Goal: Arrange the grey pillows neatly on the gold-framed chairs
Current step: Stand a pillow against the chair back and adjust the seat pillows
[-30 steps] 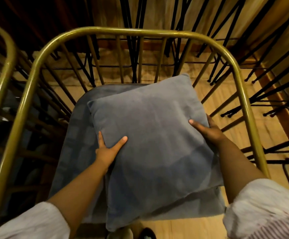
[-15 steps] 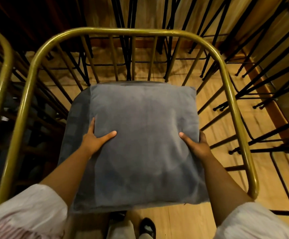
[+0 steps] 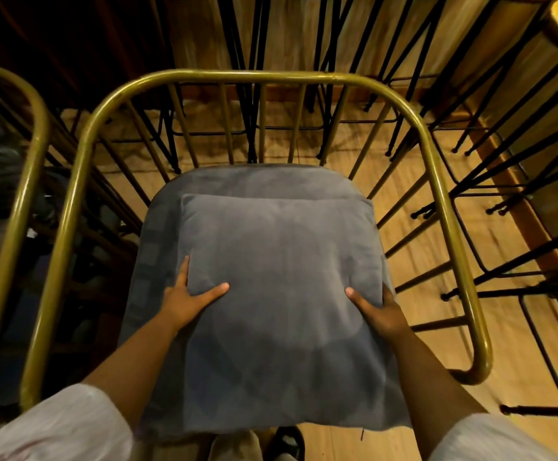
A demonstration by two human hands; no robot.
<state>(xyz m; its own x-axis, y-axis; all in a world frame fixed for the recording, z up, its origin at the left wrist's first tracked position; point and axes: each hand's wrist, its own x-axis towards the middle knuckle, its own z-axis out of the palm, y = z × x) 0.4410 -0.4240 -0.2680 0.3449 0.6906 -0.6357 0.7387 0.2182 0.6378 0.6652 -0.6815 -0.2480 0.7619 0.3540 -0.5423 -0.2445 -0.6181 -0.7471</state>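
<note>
Head view: we see the grey pillow [image 3: 281, 294] lying flat and square on the grey seat [image 3: 158, 227] of the gold-framed chair [image 3: 81, 154], its far edge short of the back rail and its near edge overhanging the seat front. Left hand [image 3: 184, 301] and right hand [image 3: 381, 311] each clasp a side edge, thumbs on top, fingers tucked under. We judge this the placing step on this chair; the next move likely calls for sliding the pillow back to centre it, then letting go without skewing it.

Black stool legs [image 3: 490, 181], wooden floor [image 3: 414, 207]
</note>
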